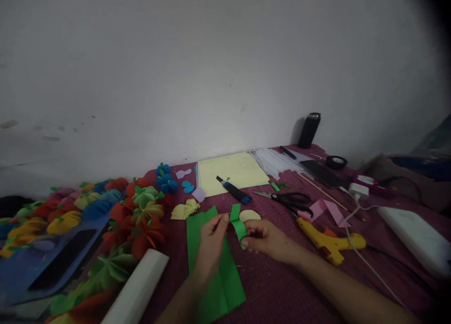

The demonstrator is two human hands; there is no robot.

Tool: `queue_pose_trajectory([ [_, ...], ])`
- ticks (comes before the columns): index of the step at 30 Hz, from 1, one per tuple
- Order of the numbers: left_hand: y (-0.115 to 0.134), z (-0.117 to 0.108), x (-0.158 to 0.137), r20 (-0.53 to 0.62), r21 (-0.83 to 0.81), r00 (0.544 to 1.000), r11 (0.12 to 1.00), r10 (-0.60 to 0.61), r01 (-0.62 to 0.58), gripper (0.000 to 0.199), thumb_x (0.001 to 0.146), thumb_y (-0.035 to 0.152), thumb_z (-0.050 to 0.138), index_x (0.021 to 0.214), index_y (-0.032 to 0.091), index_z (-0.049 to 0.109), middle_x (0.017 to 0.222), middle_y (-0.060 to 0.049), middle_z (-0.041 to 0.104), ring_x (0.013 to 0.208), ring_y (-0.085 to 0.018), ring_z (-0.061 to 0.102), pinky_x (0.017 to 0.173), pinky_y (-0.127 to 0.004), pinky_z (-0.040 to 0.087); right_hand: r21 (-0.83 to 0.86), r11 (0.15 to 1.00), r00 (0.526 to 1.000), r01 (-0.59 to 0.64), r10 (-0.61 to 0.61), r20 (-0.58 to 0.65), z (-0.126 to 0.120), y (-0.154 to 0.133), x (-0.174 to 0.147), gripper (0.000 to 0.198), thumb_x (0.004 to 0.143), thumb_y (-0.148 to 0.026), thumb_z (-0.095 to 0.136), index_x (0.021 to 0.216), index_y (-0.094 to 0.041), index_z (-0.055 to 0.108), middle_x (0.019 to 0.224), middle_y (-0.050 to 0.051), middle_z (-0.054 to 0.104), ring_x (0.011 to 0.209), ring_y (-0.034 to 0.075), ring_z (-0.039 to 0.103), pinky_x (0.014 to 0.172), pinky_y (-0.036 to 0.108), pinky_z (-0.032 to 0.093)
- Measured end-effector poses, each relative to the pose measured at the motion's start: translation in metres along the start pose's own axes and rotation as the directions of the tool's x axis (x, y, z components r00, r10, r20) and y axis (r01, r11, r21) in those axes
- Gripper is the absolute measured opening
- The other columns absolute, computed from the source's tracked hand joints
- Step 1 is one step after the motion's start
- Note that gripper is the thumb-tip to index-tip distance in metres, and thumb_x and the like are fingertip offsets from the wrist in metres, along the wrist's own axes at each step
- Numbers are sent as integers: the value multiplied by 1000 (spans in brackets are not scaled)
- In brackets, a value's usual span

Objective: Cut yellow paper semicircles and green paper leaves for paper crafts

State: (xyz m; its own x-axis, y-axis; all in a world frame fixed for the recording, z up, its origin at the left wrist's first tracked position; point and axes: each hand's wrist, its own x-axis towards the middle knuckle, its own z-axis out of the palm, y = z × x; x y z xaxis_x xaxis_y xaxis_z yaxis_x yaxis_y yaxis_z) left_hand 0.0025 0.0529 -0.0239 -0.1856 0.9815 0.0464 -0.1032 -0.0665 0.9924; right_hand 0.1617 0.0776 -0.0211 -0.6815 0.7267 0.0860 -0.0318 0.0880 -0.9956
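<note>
A short green paper strip (239, 228), bent into a curve, is held between my two hands. My left hand (213, 239) pinches its left side between thumb and fingers. On the other side, my right hand (262, 239) grips the lower right end with thumb and fingertips. Beneath the left hand lies a folded green paper sheet (225, 286). A pale yellow paper disc (250, 215) rests on the table just beyond my right fingers, partly covered by them. Farther back are a utility knife (234, 191) and black-handled scissors (287, 199).
Colourful paper flowers (144, 216) crowd the left side near a white roll (137, 286). A yellow glue gun (327, 239), pink folded paper (327, 212), white cable and white block (412, 237) lie right. Pale yellow sheets (232, 171) and a dark can (310, 130) stand toward the wall.
</note>
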Motion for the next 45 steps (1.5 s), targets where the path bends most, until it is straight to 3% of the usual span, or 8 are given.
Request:
queue_pose_trajectory([
  [12,16,3,-13,308,69,949,993,65,-90,27,76,24,54,99,17,65,82,-3,65,77,-17,57,71,-26,44,-25,1000,1000,-2,1,-21,-1,1,2,8,78,-21,51,81,-16,56,66,-3,51,54,8,47,52,20,39],
  [19,6,4,-3,57,22,998,999,-29,28,30,73,38,61,56,15,54,52,5,41,53,-9,38,51,-21,32,-60,998,1000,-23,23,-8,3,1,0,12,77,-23,53,67,-18,49,58,-5,45,52,8,45,51,19,38],
  [24,9,3,-2,47,-198,993,973,-110,117,32,73,43,61,61,16,49,55,5,40,53,-9,38,51,-21,32,-108,991,995,-84,89,41,6,5,-1,8,75,-17,51,68,-16,53,58,-5,50,52,8,48,51,19,39],
  [30,10,1,-2,-17,-10,1000,1000,-14,13,32,76,41,59,60,15,53,51,5,40,48,-8,35,46,-20,28,-162,981,990,-107,120,77,6,9,-1,7,74,-16,53,67,-15,55,57,-5,50,52,8,48,50,19,38],
  [36,14,0,-5,-74,200,991,975,110,-93,24,74,37,59,68,15,65,56,3,50,53,-11,41,49,-20,31,-316,948,988,44,-88,-125,-1,-3,-3,8,80,-23,55,85,-18,59,76,1,59,70,14,54,64,25,44],
  [39,13,1,-5,-81,232,989,967,127,-105,23,74,36,59,69,15,66,55,3,49,52,-11,40,48,-20,30,-486,864,884,134,-326,-335,-5,-9,-5,6,82,-23,53,85,-20,57,82,3,59,73,16,55,65,27,45],
  [41,10,2,-5,-69,215,992,973,102,-85,24,74,37,59,67,15,65,53,3,48,52,-11,39,48,-20,30,-601,767,821,224,-481,-308,-7,-10,-6,10,81,-21,56,90,-22,59,94,6,59,85,19,56,73,32,47],
  [45,4,4,-5,20,108,1000,994,11,-13,28,73,41,60,64,15,63,55,3,50,54,-11,41,50,-20,32,-732,594,802,334,-587,-111,-8,-4,-4,28,79,-21,60,107,-27,59,110,8,56,102,22,52,83,39,46],
])
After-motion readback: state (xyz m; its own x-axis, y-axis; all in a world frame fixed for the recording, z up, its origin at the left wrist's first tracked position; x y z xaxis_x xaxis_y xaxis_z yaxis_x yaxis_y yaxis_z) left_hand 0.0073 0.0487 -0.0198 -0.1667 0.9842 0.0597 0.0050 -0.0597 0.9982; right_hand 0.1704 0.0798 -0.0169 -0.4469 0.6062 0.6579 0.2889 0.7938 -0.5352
